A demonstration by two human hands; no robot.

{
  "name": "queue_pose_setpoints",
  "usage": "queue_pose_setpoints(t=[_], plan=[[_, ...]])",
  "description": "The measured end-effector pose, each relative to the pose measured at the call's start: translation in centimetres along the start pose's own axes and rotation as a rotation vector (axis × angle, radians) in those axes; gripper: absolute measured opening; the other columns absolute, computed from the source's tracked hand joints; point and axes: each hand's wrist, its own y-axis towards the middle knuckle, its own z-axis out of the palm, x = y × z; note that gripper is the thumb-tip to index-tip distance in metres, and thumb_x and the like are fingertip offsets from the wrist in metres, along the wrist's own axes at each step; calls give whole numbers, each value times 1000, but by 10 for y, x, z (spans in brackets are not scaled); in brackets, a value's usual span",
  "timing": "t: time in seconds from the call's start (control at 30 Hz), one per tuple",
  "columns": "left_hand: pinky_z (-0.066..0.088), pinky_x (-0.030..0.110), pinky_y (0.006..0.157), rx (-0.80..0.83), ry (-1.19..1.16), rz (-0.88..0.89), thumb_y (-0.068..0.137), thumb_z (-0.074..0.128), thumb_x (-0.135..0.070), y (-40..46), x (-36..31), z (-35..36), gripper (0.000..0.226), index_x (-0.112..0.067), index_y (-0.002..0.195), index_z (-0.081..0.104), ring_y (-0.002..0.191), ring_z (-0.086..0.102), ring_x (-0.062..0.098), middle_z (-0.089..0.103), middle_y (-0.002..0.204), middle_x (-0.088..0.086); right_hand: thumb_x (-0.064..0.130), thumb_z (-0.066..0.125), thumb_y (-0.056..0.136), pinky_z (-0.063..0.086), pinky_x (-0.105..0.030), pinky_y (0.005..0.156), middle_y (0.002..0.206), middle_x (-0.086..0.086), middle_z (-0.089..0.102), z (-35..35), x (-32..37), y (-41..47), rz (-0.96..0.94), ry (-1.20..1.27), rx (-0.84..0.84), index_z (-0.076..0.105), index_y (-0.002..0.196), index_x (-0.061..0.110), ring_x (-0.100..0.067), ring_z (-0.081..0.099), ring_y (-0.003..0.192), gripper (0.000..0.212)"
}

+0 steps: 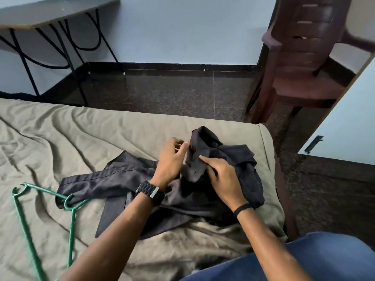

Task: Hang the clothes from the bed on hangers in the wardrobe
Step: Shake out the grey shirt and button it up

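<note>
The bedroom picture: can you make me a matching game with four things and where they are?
Things:
1. green hanger
2. dark clothes
3. brown chair
4. folding table

Places:
A. on the floor, past the bed's right corner
B. by the wall, far left
C. on the bed, gripped by the left hand and right hand
D. on the bed, left of the arms

Pairs: 1-D, 2-C, 3-A, 4-B

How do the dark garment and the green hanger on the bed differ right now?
The dark garment is crumpled cloth; the green hanger is a thin rigid frame. Both hands, left hand and right hand, grip the garment; the hanger lies untouched. Both rest on the bed sheet.
</note>
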Motion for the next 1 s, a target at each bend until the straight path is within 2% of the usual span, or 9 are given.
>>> queue_pose_setpoints(t=[0.1,0.2,0.33,0.4,0.47,0.63,0.77,0.87,1.0], plan=[[40,36,65,421,98,-65,93,55,-45,6,-18,8,39,-8,84,54,70,47,20,52,77,10,0,55,93,47,-33,96,111,-10,68,-3,9,0,-41,35,-106,65,121,5,-23,61,106,29],[49,30,89,593,169,-75,83,66,-53,3,-23,7,51,-11,111,58,98,63,12,66,107,0,-5,51,93,47,-29,96,113,-6,66,-10,17,7,-27,126,-136,63,125,8,-18,60,106,36],[53,32,91,621,165,-30,84,68,-13,0,-23,-6,42,-16,124,55,100,66,13,67,111,3,-9,54,89,46,-15,89,101,1,65,-20,22,22,47,193,-132,56,132,13,-6,59,93,49],[53,30,75,637,215,34,85,55,0,-1,-28,-12,29,-15,110,62,80,65,7,69,94,2,-7,56,87,44,-13,88,92,4,59,-29,19,33,26,133,-122,59,129,13,-7,56,87,47],[45,24,59,633,228,81,85,44,9,2,-37,-17,32,-16,85,64,58,55,0,63,75,-3,-3,60,84,40,-10,89,97,4,53,-41,13,46,28,71,0,65,119,16,-7,53,92,41],[37,20,52,658,258,232,73,37,19,13,-65,-25,39,-13,68,59,55,47,5,55,64,-1,10,72,80,37,-5,71,93,14,49,-62,8,66,79,111,293,68,88,30,5,50,87,21],[33,20,51,592,149,276,57,36,7,23,-90,-35,26,-15,56,51,53,43,7,47,55,-5,5,63,83,42,-19,76,91,9,60,-78,17,81,48,202,323,57,82,29,-6,56,87,24],[32,19,50,568,127,315,67,38,7,33,-115,-45,29,-17,56,49,51,41,7,46,54,-6,8,56,90,42,-23,73,79,9,61,-90,31,95,33,260,259,51,84,28,-4,56,76,21],[35,18,53,693,266,383,81,61,-28,41,-157,-57,23,-23,60,54,57,44,6,48,60,-10,10,50,97,48,-28,71,79,5,66,-110,52,114,19,273,237,58,97,18,-8,61,75,12]])
